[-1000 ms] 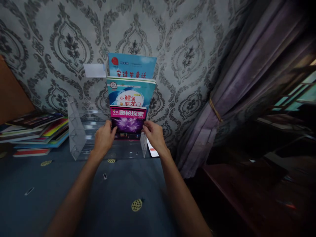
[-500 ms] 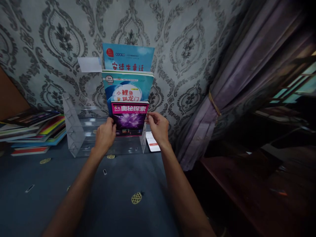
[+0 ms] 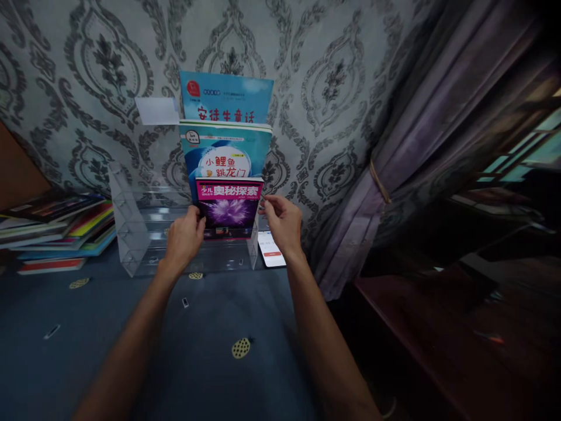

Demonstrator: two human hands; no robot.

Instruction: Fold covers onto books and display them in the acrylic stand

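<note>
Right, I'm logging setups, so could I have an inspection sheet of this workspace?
Surface: dark-blue cloth printed with yellow pineapples.
Books: pink-and-purple paperback in front, teal paperback and light-blue paperback behind, standing in clear plastic rack.
Clutter: uneven pile of multicoloured books, left; phone with lit white screen, right of rack.
Hands: left hand at front book's left edge; right hand by its right edge, contact unclear.
Cables: nothing seen; right side is dark.
Surroundings: grey patterned wallpaper, tied purple curtain.

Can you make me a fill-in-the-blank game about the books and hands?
The small purple book stands in ____ of the taller blue books.
The phone lies closer to the person's ____ hand.
Yellow fruits printed on the blue tablecloth look like ____.

Missing words: front; right; pineapples.
</note>
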